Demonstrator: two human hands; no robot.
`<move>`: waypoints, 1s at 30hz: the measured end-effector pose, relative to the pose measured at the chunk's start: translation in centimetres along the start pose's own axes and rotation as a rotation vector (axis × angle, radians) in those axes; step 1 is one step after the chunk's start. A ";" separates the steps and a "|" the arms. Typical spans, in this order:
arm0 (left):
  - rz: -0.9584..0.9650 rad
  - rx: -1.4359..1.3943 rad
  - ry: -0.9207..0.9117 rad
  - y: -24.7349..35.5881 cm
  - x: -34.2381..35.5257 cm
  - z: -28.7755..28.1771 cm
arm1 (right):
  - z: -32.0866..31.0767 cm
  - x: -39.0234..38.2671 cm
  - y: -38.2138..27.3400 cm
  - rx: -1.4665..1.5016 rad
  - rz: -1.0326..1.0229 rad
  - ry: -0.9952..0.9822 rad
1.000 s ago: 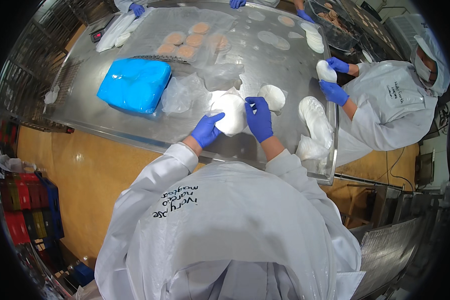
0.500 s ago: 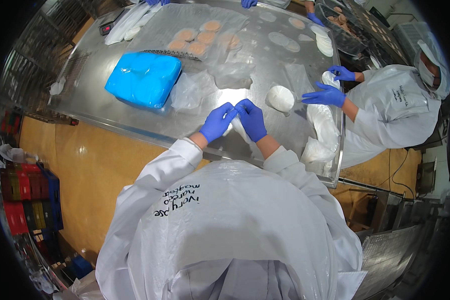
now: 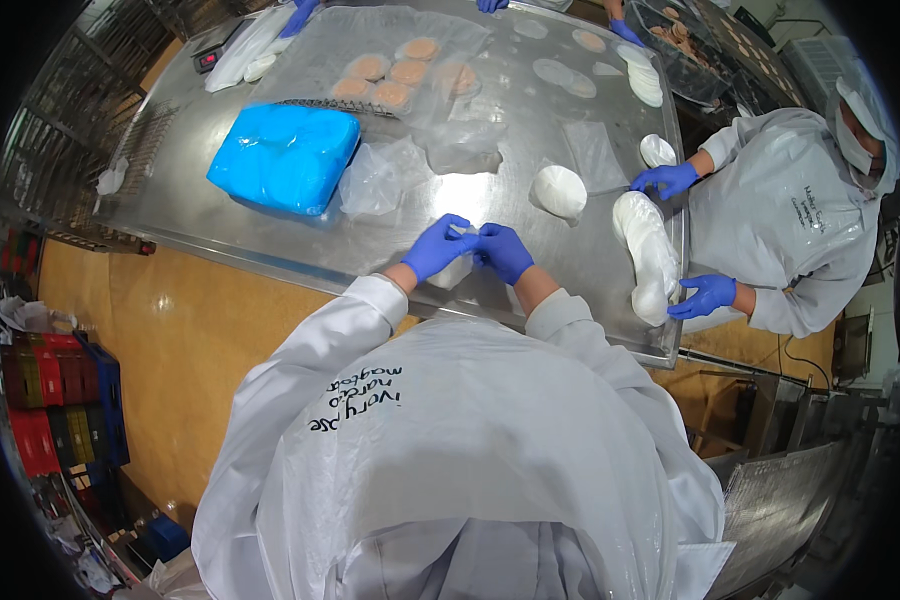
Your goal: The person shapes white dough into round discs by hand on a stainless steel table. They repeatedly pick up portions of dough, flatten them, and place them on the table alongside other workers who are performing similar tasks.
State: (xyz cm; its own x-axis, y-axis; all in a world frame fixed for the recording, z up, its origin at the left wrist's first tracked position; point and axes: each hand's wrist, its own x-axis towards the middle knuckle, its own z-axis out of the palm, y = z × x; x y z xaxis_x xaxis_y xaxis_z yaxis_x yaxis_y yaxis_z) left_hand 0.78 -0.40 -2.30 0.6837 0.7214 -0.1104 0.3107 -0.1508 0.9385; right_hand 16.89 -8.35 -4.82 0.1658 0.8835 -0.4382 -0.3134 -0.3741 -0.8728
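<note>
Over the near edge of the steel table (image 3: 310, 255), both gloved hands meet with fingers pinched together. My left hand (image 3: 438, 248) and my right hand (image 3: 504, 252) hold a thin whitish film or sheet (image 3: 454, 272) between them, its lower part hanging below the left fingers. Its exact kind is hard to make out. Just beyond lies a crumpled clear plastic bag (image 3: 464, 148). Right of my hands sits a stack of white round sheets (image 3: 560, 192).
A blue plastic-wrapped block (image 3: 285, 160) lies left, beside crumpled clear plastic (image 3: 378, 180). Pinkish round patties (image 3: 407, 72) rest on clear film farther back. A co-worker (image 3: 780, 220) at the right edge handles a long white stack (image 3: 648, 255). Other gloved hands show at the far edge.
The film between my hands has shifted left, and my fingers are rearranged on it. The co-worker's hands have moved apart, one down to the near end of the long white stack.
</note>
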 end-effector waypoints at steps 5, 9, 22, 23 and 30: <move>0.066 0.107 0.058 -0.2 0.7 -0.9 | -0.9 -0.7 -2.2 -0.431 -0.142 0.187; 0.220 0.552 0.099 1.8 -0.3 -2.4 | -1.7 -0.3 -1.1 -0.791 -0.630 0.209; 0.170 0.071 0.556 -1.6 -0.5 0.5 | 0.8 0.4 -1.8 -0.545 -0.598 0.483; 0.081 -0.031 0.406 -2.6 -0.5 -0.2 | 0.7 0.6 -1.5 -0.530 -0.602 0.523; -0.061 0.077 0.544 -5.8 -0.7 -9.1 | -7.6 -1.0 -3.9 -0.224 -0.542 0.725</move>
State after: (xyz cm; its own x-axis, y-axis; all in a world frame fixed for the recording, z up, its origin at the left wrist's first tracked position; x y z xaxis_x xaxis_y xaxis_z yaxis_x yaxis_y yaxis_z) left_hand -7.50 6.10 -4.68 0.2292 0.9725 0.0402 0.4003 -0.1318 0.9069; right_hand 25.03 -9.90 -2.56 0.8034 0.5900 0.0802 0.1530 -0.0743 -0.9854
